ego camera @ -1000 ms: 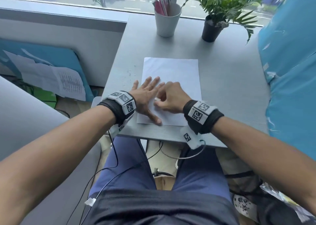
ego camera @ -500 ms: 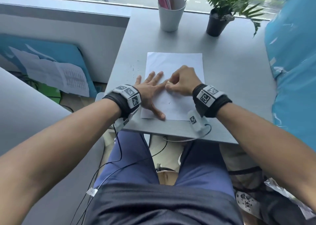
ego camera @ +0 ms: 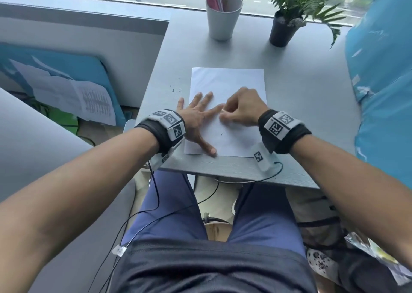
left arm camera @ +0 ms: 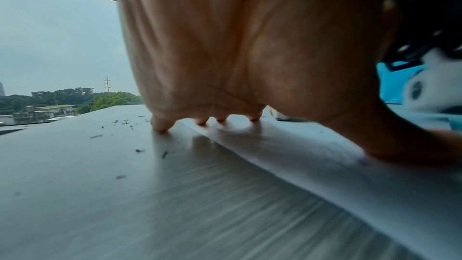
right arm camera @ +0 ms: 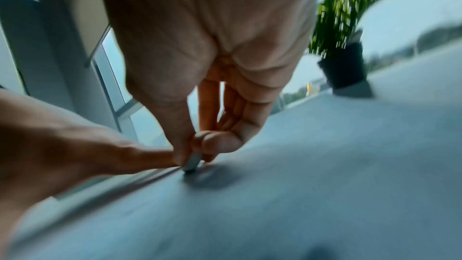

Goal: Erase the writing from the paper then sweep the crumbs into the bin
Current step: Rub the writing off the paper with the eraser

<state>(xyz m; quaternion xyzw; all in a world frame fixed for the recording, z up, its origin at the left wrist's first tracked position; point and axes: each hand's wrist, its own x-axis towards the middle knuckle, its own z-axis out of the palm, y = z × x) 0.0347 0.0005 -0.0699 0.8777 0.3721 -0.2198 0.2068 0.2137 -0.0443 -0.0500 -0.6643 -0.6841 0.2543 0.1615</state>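
Left hand flattens the paper on the tabletop; right hand pinches a small eraser (blurred, mostly hidden by fingertips).

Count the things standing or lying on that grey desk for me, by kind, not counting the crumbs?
Sheet of paper: 1
Pen cup: 1
Potted plant: 1
Eraser, in the right hand: 1
Total: 4

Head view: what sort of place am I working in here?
Probably an office desk by a window: a grey table holding a pen cup, a potted plant and a paper sheet, street outside.
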